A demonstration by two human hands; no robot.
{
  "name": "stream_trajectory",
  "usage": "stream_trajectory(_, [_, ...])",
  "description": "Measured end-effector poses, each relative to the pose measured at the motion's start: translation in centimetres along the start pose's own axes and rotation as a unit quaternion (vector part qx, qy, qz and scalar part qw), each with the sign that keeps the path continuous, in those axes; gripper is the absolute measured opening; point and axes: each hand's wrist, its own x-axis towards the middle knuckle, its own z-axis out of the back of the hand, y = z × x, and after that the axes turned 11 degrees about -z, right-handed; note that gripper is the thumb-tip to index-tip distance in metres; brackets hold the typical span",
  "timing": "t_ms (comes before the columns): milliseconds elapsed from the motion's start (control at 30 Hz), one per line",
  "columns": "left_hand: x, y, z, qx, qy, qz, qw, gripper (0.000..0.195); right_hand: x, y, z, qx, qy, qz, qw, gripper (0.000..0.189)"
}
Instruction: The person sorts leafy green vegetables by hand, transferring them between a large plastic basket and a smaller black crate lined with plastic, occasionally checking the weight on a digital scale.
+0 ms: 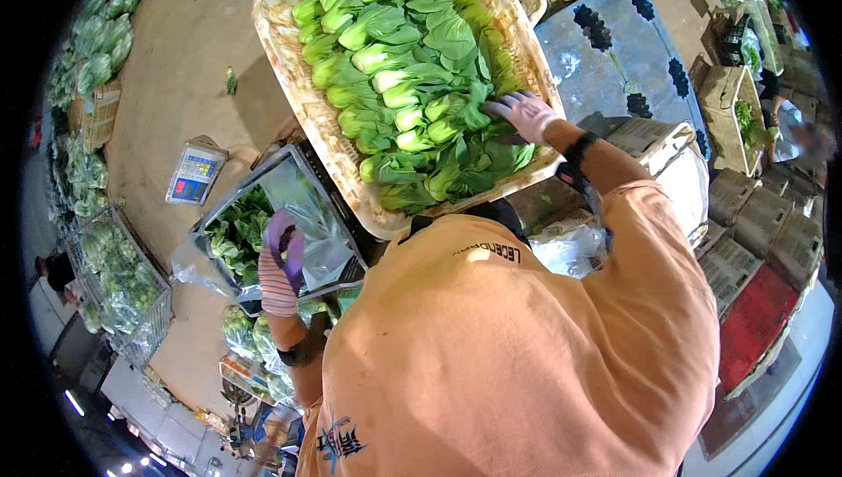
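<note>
My right hand (523,115), in a pale glove, rests with fingers extended on leaves at the right side of the packed bok choy (408,76). Rows of these heads fill a large, stained, pale plastic crate (279,46) in front of me. My left hand (284,260), in a striped glove with purple fingers, is over a dark plastic crate (335,210) at the left. Its thumb and fingers curve with a gap between them, and I see nothing held. Below it are a clear plastic bag lining (299,201) and loose leafy greens (240,234).
A digital scale (195,173) stands left of the dark crate. Beyond lie bagged vegetables (122,273) in a wire cage. A blue board (592,43) is at the upper right, near stacked crates (756,214). Another person (789,125) is at the far right.
</note>
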Motion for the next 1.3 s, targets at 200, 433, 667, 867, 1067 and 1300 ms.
stream_trajectory(200, [0.0, 0.1, -2.3, 0.038, 0.028, 0.009, 0.999, 0.044, -5.3, 2.0, 0.0, -0.103, 0.050, -0.037, 0.993, 0.069])
stream_trajectory(433, [2.2, -2.4, -5.9, 0.097, 0.128, -0.022, 0.987, 0.044, -0.7, 2.9, 0.6, -0.213, 0.063, 0.016, 0.975, 0.069])
stream_trajectory(667, [2.7, -3.1, -7.4, 0.082, 0.130, -0.054, 0.987, 0.047, -3.9, 4.3, 0.2, -0.202, 0.056, -0.036, 0.977, 0.066])
stream_trajectory(867, [4.1, -3.5, -10.0, 0.100, 0.183, -0.063, 0.976, 0.046, -1.7, 2.3, -0.5, -0.167, 0.005, 0.026, 0.986, 0.071])
stream_trajectory(1067, [3.7, -2.4, -10.3, 0.073, 0.183, -0.028, 0.980, 0.044, -2.4, 1.5, 0.9, -0.095, 0.009, 0.010, 0.995, 0.071])
stream_trajectory(1300, [4.3, -0.3, -10.5, 0.074, 0.186, -0.042, 0.979, 0.046, -1.2, -2.0, 1.6, 0.185, -0.009, -0.025, 0.982, 0.067])
